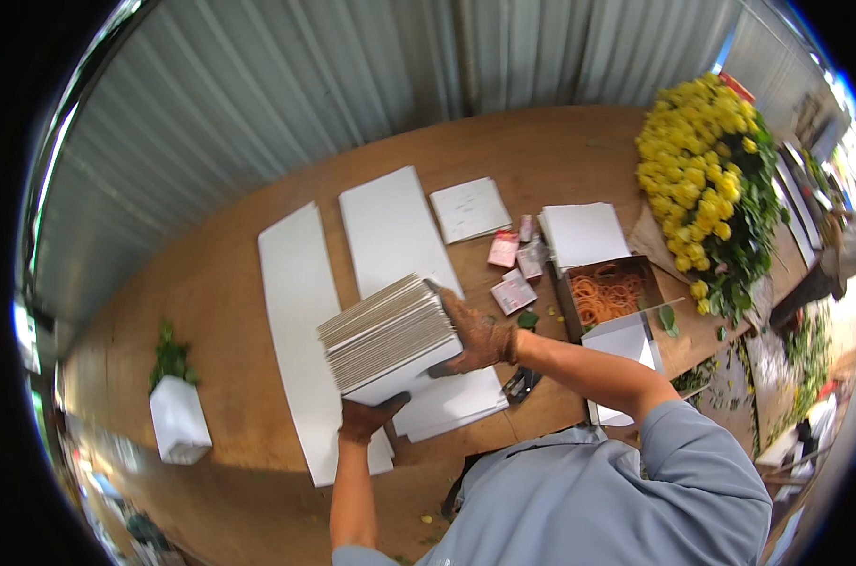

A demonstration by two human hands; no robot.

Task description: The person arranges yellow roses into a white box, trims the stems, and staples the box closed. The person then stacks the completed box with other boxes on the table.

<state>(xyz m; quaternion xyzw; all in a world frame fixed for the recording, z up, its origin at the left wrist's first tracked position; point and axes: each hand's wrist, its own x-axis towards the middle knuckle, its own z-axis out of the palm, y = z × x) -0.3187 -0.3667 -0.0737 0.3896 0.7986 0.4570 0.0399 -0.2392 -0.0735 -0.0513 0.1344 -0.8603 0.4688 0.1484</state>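
Between my two gloved hands is a thick stack of white cardboard sheets [392, 336], its grey-brown edges facing up. My left hand [372, 417] grips the near left corner from below, thumb along the front sheet. Over the right end, my right hand [474, 332] is closed, with its thumb on the front face. Beneath the stack, a long white cardboard pile [392, 219] lies on the wooden table [215, 283], partly hidden by the stack and my hands. Another long white pile [297, 304] lies to its left.
Yellow roses [696, 170] are heaped at the right. An open box of orange rubber bands [608, 293] sits near white sheets [587, 230]. Small pink boxes [504, 249] and a square white stack [470, 209] lie nearby. A white-wrapped bunch [179, 417] stands left. Another person [841, 262] is far right.
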